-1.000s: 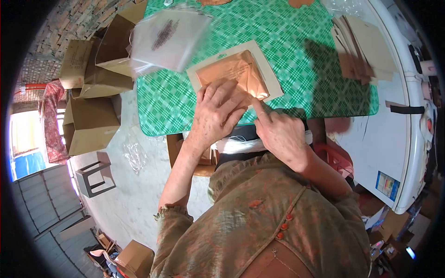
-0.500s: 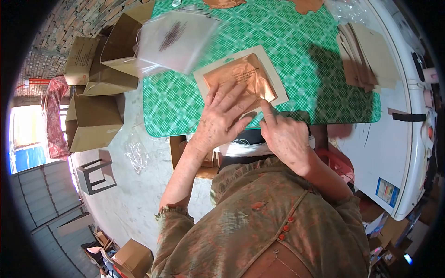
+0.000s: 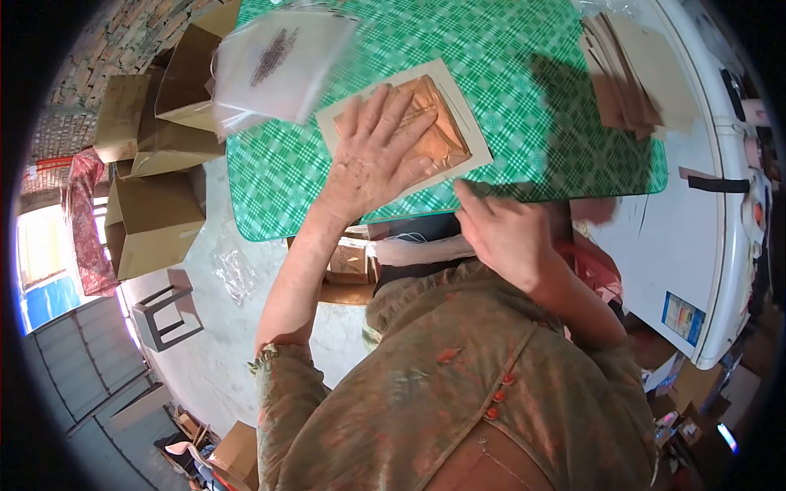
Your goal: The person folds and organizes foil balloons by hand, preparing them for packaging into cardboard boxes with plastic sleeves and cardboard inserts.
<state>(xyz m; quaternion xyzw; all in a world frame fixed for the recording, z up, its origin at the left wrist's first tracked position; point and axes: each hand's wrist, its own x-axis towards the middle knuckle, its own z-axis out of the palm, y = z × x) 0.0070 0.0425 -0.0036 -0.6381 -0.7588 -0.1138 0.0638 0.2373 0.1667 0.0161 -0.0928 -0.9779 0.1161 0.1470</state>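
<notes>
A shiny copper-coloured packet point(image 3: 438, 135) with dark print, apparently in clear plastic, lies on a cream-coloured card point(image 3: 468, 141) near the table's front edge. My left hand point(image 3: 372, 155) rests flat across the packet's left part, fingers spread, hiding much of the print. Just off the card's lower right corner, my right hand point(image 3: 506, 233) hovers at the table edge. Its index finger points forward, the other fingers are loosely curled, and nothing shows in it. A stack of clear plastic bags point(image 3: 286, 61) with dark printing lies at the back left.
The table point(image 3: 508, 90) has a green checked cover. Brown and cream cards point(image 3: 630, 78) are piled at its right. Cardboard boxes point(image 3: 155, 217) stand to the left, and an open box point(image 3: 348, 290) sits below the front edge. White strands point(image 3: 426, 250) lie across my lap.
My left hand has spread flatter over the packet's left side. My right hand has come away from the packet's lower right corner to the table edge. The view has shifted slightly.
</notes>
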